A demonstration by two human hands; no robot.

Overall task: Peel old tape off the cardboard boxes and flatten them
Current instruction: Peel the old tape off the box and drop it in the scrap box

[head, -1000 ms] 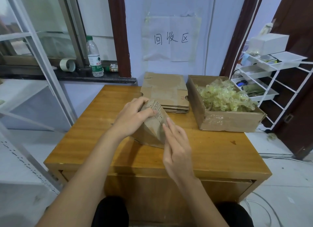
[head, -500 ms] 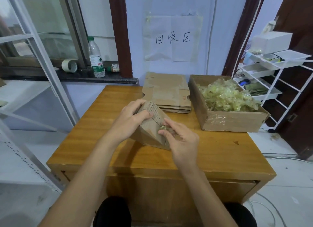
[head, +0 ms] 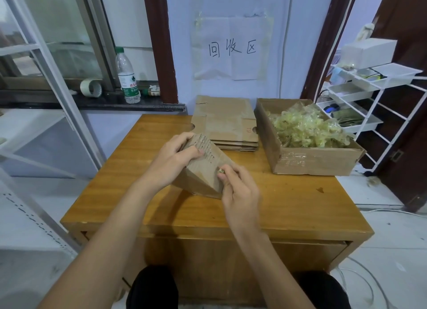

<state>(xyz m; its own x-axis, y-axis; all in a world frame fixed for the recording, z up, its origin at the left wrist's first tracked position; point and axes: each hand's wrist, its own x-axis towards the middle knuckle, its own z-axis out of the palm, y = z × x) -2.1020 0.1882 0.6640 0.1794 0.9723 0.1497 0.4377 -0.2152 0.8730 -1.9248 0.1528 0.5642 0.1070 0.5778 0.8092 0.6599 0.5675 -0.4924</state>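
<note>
**Two hands peeling tape from a small cardboard box**

A small cardboard box (head: 203,170) is standing tilted on the wooden bench (head: 288,200). The left hand (head: 171,163) is gripping its top, fingers curled over the edge. The right hand (head: 240,188) is pinching a tape scrap (head: 221,171) at the box's near-right corner. Behind the box, flattened cardboard (head: 226,121) is lying stacked; right of that, an open carton (head: 318,158) is holding crumpled tape.

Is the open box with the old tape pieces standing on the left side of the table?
No, the open box stands at the table's right side.
</note>
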